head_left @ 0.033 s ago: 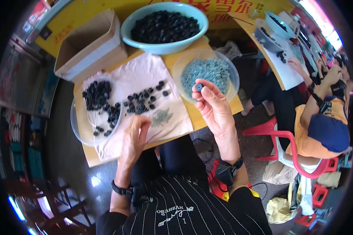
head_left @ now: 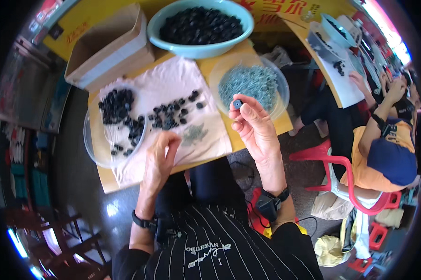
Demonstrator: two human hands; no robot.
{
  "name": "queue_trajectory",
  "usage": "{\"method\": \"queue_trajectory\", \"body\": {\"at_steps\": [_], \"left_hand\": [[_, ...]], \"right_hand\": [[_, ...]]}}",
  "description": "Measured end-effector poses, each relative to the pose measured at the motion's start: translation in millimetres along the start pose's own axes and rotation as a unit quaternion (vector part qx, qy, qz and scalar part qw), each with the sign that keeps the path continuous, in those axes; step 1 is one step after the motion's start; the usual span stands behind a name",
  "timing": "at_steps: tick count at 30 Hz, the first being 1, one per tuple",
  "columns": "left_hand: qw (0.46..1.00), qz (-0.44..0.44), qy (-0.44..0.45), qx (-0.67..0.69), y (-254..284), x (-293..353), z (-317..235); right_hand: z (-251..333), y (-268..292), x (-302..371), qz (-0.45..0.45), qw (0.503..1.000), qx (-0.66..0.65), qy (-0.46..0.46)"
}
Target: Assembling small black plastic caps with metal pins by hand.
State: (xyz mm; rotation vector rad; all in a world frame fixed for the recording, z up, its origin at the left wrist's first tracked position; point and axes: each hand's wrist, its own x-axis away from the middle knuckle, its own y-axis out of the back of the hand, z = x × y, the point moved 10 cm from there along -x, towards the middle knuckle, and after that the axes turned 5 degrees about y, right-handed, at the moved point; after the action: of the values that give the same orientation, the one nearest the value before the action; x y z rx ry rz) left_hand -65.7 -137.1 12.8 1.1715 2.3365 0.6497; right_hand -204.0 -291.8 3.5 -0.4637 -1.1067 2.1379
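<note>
well, knob (head_left: pixel 237 104) in right hand (head_left: pixel 256 125)

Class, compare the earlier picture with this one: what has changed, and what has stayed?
The left hand sits slightly higher in the picture, as does the table, probably from a small camera shift. Nothing was visibly taken or let go: the right hand still pinches the small dark piece.

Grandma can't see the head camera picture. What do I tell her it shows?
A person's right hand holds up a small dark piece, while the left hand is curled by a pale pink cloth. On the yellow table sit a blue bowl of black pieces, a clear tub of blue-grey screw-like bits and a cardboard box.
</note>
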Motion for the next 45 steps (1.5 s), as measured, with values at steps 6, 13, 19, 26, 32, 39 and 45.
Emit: {"method": "queue_trajectory", "body": {"at_steps": [6, 13, 19, 26, 32, 39, 45], "left_hand": [[0.993, -0.032, 0.026, 0.108, 5.0, 6.0, 17.2], [0.896, 0.009, 0.118, 0.428, -4.6, 20.5, 15.4], [0.887, 0.025, 0.154, 0.435, -9.1, 30.8, 13.1], [0.963, -0.020, 0.062, 0.263, 7.1, 30.1, 0.5], [0.996, -0.032, -0.030, 0.082, 20.6, 32.4, -32.5], [0.995, -0.030, -0.052, 0.079, 18.4, 38.0, -36.0], [0.994, 0.015, 0.012, 0.110, 13.0, 36.6, -22.7]], "right_hand": [[-40.0, -10.8, 21.0, 0.018, 0.995, 0.077, -0.062], [-71.8, -17.5, 31.5, 0.023, 0.989, 0.107, -0.101], [-86.2, -16.1, 38.0, 0.029, 0.982, 0.147, -0.114], [-87.0, -18.9, 40.4, 0.040, 0.977, 0.185, -0.098], [-78.6, -19.6, 42.7, 0.040, 0.961, 0.264, -0.069], [-86.5, -14.9, 51.6, 0.042, 0.960, 0.262, -0.086], [-83.3, -16.8, 56.5, 0.034, 0.963, 0.259, -0.067]]}}
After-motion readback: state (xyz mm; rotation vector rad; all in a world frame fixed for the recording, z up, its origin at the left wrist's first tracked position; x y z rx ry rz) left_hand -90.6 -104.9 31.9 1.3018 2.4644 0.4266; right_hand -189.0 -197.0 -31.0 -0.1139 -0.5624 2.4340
